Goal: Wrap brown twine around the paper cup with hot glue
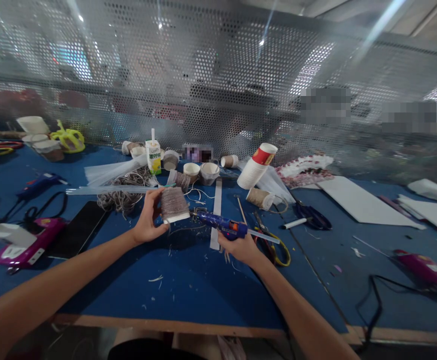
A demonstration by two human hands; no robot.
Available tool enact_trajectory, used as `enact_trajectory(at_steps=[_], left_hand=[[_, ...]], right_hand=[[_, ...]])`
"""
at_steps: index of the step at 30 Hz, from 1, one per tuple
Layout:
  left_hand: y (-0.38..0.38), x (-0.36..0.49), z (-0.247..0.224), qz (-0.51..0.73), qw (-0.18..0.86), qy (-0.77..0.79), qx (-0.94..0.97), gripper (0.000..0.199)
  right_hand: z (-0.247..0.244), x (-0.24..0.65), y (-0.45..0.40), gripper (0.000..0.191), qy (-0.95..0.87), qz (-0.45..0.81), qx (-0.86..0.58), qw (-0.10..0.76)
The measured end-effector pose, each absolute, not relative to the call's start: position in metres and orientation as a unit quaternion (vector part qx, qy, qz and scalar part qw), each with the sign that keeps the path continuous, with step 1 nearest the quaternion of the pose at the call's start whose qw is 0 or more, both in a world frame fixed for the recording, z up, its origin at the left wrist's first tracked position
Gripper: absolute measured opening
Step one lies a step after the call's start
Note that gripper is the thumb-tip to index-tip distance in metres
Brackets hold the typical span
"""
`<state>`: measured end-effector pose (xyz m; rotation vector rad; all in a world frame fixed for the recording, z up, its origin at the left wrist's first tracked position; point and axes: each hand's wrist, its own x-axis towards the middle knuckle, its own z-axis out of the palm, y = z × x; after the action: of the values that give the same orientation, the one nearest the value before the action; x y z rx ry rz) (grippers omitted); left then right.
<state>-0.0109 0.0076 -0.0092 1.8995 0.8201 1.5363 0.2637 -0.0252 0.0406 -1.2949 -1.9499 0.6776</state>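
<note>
My left hand (151, 220) is closed on a small cup (174, 203) wound with grey-brown cord, its white rim facing down toward me. A blue glue gun (218, 221) is in my right hand (241, 246), with a clear glue stick (264, 236) poking out of its back. The gun's nozzle points left, close to the right side of the wrapped cup; whether they touch cannot be made out. Behind the cup lies a tangle of grey-brown cord (122, 192). A white strip (216, 212) lies flat beneath the gun.
Small cups (208, 172), a juice carton (153, 157) and a tilted paper cup stack (256, 167) stand behind. Yellow-handled scissors (283, 254), dark scissors (314, 215) and a marker (294, 223) lie right. Left are a phone (79, 231), a purple power strip (34, 245) and another glue gun (40, 186).
</note>
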Motion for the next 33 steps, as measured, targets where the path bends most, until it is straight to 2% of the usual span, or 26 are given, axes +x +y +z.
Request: enact_trajectory(at_steps=[6, 8, 11, 13, 15, 18, 23, 25, 29, 33], left_hand=[[0.009, -0.011, -0.012, 0.581, 0.248, 0.316, 0.708, 0.077], [0.009, -0.010, -0.011, 0.575, 0.232, 0.338, 0.708, 0.078], [0.008, -0.009, -0.007, 0.551, 0.192, 0.372, 0.722, 0.077], [0.007, -0.008, -0.004, 0.528, 0.159, 0.390, 0.737, 0.075], [0.006, -0.007, -0.002, 0.513, 0.120, 0.401, 0.750, 0.075], [0.006, -0.006, 0.000, 0.506, 0.061, 0.398, 0.763, 0.075], [0.006, -0.004, 0.000, 0.499, -0.006, 0.402, 0.767, 0.074], [0.006, -0.004, -0.001, 0.507, -0.022, 0.396, 0.765, 0.073], [0.006, -0.004, 0.000, 0.510, -0.037, 0.390, 0.766, 0.073], [0.007, -0.004, -0.002, 0.505, -0.025, 0.396, 0.766, 0.074]], right_hand=[[0.040, 0.260, -0.021, 0.018, -0.762, 0.200, -0.525, 0.322], [0.040, 0.260, -0.018, 0.018, -0.765, 0.143, -0.550, 0.304], [0.041, 0.260, -0.014, 0.018, -0.763, 0.016, -0.610, 0.215], [0.039, 0.261, -0.012, 0.030, -0.743, -0.037, -0.650, 0.156], [0.036, 0.262, -0.011, 0.042, -0.719, -0.051, -0.680, 0.133], [0.028, 0.266, -0.007, 0.057, -0.713, -0.061, -0.681, 0.158], [0.019, 0.269, -0.007, 0.086, -0.753, -0.087, -0.597, 0.263], [0.022, 0.265, -0.011, 0.084, -0.779, -0.069, -0.545, 0.301], [0.036, 0.254, -0.025, 0.059, -0.833, 0.005, -0.432, 0.345], [0.045, 0.248, -0.036, 0.057, -0.864, 0.101, -0.354, 0.343]])
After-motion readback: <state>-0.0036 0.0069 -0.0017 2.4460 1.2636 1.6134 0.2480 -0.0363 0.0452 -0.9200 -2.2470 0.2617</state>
